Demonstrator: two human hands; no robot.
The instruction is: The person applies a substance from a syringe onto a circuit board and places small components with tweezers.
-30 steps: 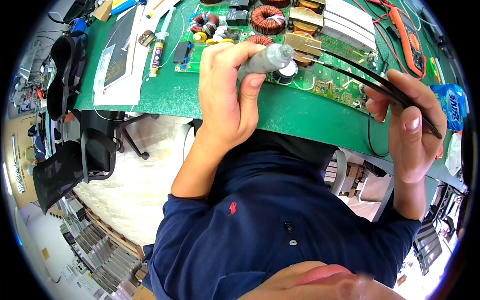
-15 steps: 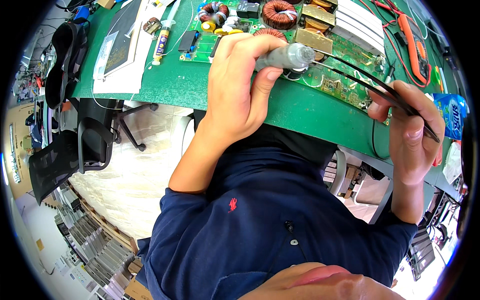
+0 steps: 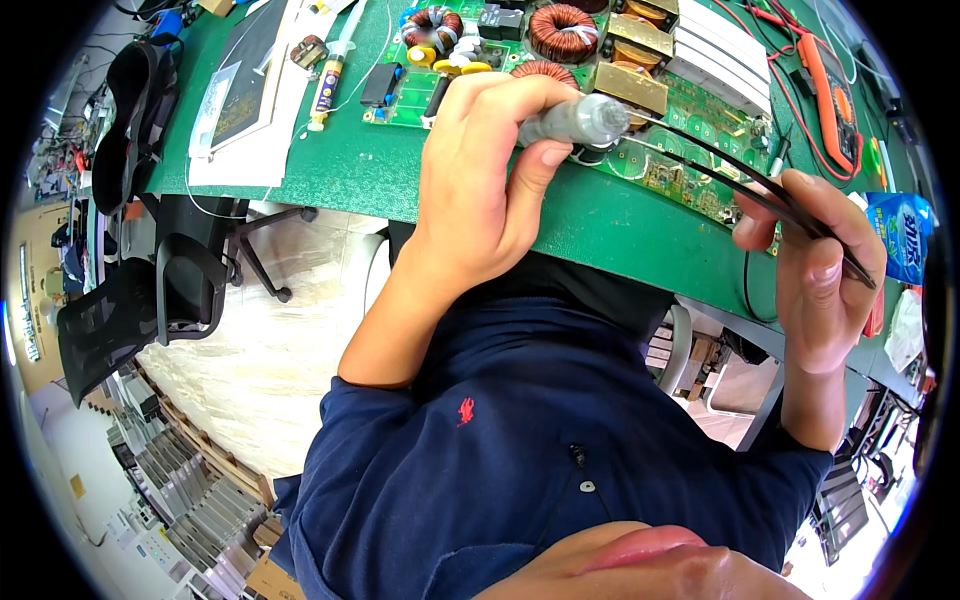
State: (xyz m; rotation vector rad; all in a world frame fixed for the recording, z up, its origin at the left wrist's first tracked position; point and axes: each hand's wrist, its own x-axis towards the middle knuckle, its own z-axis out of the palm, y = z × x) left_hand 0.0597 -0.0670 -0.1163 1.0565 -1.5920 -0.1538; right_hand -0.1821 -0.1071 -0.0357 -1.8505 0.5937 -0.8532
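Observation:
My left hand (image 3: pixel 480 180) is closed round a grey translucent cylindrical tube (image 3: pixel 572 120), whose round end points right, over the green circuit board (image 3: pixel 690 150). My right hand (image 3: pixel 815 260) is closed on long black tweezers (image 3: pixel 760 179); their thin tips reach left to beside the tube's end, and whether they touch it I cannot tell. The board carries copper toroid coils (image 3: pixel 563 32), brass-coloured blocks (image 3: pixel 630 88) and white heatsinks (image 3: pixel 718 55). A black cylindrical part below the tube is mostly hidden by it and my left hand.
The green mat (image 3: pixel 360 175) holds paper sheets with a dark plate (image 3: pixel 245 90), a syringe (image 3: pixel 325 85), an orange multimeter (image 3: pixel 826 100) with leads and a blue packet (image 3: pixel 897 237). An office chair (image 3: pixel 185 285) stands left, cables and clutter beyond.
Over the last second my left hand and the tube have shifted slightly right and the view has moved a little. The tweezers stay in my right hand, their tips near the tube's end.

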